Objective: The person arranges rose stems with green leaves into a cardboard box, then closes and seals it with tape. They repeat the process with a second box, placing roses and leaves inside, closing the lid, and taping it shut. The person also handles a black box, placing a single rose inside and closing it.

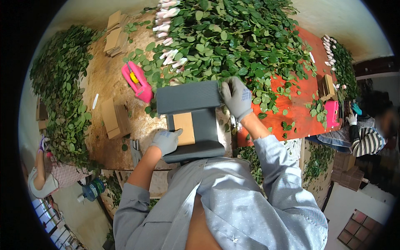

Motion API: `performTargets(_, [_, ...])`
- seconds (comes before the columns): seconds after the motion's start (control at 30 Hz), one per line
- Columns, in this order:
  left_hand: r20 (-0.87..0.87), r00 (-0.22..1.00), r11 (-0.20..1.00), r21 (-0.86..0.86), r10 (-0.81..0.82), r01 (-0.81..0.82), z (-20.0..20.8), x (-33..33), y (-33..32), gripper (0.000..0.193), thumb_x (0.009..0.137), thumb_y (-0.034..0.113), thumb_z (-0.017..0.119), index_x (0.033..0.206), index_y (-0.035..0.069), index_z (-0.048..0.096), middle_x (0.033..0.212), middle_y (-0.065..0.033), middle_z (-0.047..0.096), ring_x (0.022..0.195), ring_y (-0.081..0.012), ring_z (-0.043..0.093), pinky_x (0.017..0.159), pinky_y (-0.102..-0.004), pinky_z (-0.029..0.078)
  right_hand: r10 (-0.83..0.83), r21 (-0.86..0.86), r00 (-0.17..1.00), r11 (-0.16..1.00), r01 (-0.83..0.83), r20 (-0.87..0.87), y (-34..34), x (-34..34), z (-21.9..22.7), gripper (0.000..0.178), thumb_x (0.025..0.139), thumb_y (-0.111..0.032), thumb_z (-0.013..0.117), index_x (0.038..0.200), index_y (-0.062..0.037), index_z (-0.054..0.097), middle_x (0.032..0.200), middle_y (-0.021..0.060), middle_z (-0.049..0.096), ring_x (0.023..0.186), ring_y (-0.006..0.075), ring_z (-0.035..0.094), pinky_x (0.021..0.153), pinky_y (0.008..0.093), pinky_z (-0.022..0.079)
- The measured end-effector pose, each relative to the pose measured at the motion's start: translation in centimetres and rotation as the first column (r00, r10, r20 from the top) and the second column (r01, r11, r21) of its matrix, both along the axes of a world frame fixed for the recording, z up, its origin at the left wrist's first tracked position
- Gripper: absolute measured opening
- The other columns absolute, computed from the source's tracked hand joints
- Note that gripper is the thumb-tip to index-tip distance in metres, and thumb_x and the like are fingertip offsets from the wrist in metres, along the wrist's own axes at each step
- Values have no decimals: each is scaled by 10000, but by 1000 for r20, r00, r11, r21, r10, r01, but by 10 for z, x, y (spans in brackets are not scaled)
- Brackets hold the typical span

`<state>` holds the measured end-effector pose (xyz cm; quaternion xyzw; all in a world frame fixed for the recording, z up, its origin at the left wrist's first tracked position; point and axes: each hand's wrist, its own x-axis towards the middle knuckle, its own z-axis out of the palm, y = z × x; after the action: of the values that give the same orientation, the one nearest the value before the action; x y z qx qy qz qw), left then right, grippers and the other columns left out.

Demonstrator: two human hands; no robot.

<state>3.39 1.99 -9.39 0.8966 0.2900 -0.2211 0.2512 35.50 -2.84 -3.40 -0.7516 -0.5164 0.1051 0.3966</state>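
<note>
A dark grey stand (206,125) with a ridged upper bar (189,98) sits at the table's near edge, right before me. On its flat middle lies a tan cardboard piece (184,128). My left hand (166,141), in a grey glove, has its thumb at the cardboard's left edge, fingers curled in. At the bar's right end is my right hand (237,98), also gloved in grey, with fingers bent together; whatever they may hold is hidden. Leafy rose stems (237,37) with pale pink flower heads (163,28) are heaped just beyond the bar.
A pink tape dispenser (137,82) lies left of the stand. Cardboard stacks (115,118) rest on the wooden table (98,66); a red surface (277,121) spreads to the right. More foliage (62,66) is piled far left. One person (366,141) works at the right, another (54,171) at the left.
</note>
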Motion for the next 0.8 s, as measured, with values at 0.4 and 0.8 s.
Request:
performTargets(0.4, [72, 996, 998, -14, 57, -56, -6, -7, -3, 477, 929, 159, 512, 1399, 179, 588, 851, -206, 719, 752, -388, 692, 724, -521, 534, 468, -624, 588, 777, 81, 660, 16, 75, -53, 326, 895, -261, 662, 1182, -136, 573, 1090, 91, 647, 1032, 265, 638, 842, 436, 471])
performTargets(0.8, [9, 999, 998, -50, 44, -43, -13, -5, 0, 514, 954, 217, 476, 1465, 170, 521, 968, -265, 714, 859, -457, 684, 812, -561, 524, -94, 170, 595, 983, -73, 798, -24, 69, 147, 246, 904, -143, 666, 1141, -127, 603, 982, 86, 650, 912, 306, 637, 799, 437, 488])
